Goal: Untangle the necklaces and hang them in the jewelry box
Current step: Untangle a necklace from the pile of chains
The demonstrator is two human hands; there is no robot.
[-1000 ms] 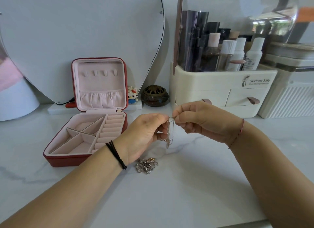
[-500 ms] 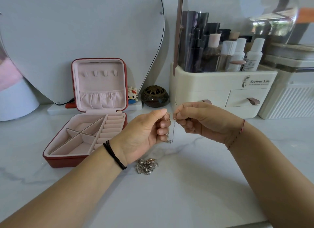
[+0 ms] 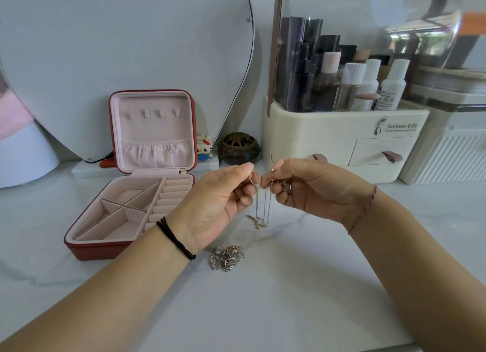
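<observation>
A thin gold necklace [image 3: 263, 209] hangs in a loop between my two hands above the marble counter. My left hand [image 3: 223, 199] pinches one end of the chain between thumb and fingers. My right hand [image 3: 310, 186] pinches the other end, a little apart from the left. A tangled pile of silver and gold necklaces [image 3: 226, 257] lies on the counter just below my left wrist. The red jewelry box [image 3: 89, 250] stands open to the left, its pink lid upright with a row of small hooks [image 3: 153, 113] and a gathered pocket.
A cream cosmetics organizer [image 3: 342, 131] with bottles and drawers stands behind my hands. A brown lidded pot [image 3: 239, 148], a small brick figure [image 3: 203, 146] and a large heart-shaped mirror [image 3: 126, 49] line the back. A white ribbed container [image 3: 447, 157] sits at the far right.
My hands have drawn slightly apart, and the chain now hangs as an open loop between them instead of a bunched strand.
</observation>
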